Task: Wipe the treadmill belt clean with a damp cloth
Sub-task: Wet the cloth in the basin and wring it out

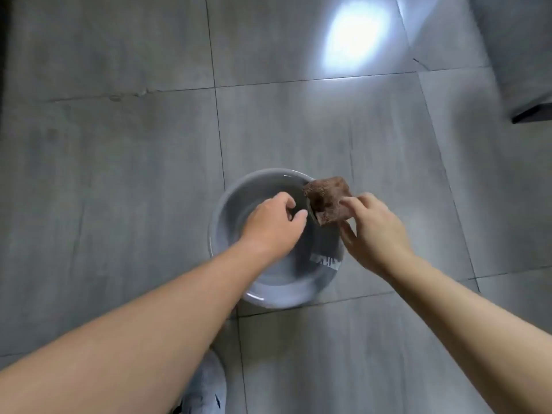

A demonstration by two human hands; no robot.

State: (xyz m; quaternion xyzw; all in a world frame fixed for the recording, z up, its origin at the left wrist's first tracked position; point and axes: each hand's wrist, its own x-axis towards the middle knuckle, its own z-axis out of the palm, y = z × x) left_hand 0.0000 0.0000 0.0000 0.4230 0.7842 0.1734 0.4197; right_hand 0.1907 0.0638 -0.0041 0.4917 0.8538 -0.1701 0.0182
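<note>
A folded brown cloth [327, 198] hangs above the right rim of a grey round basin [239, 189] that stands on the tiled floor with water in it. My right hand [373, 231] pinches the cloth's near edge between thumb and fingers. My left hand [274, 225] hovers over the basin just left of the cloth, its fingers curled and holding nothing. The treadmill belt is not in view.
Grey floor tiles [119, 174] surround the basin, with a bright light reflection [355, 37] at the far right. A dark object's edge [531, 112] shows at the right border. A grey slipper [206, 386] is at the bottom, by my left forearm.
</note>
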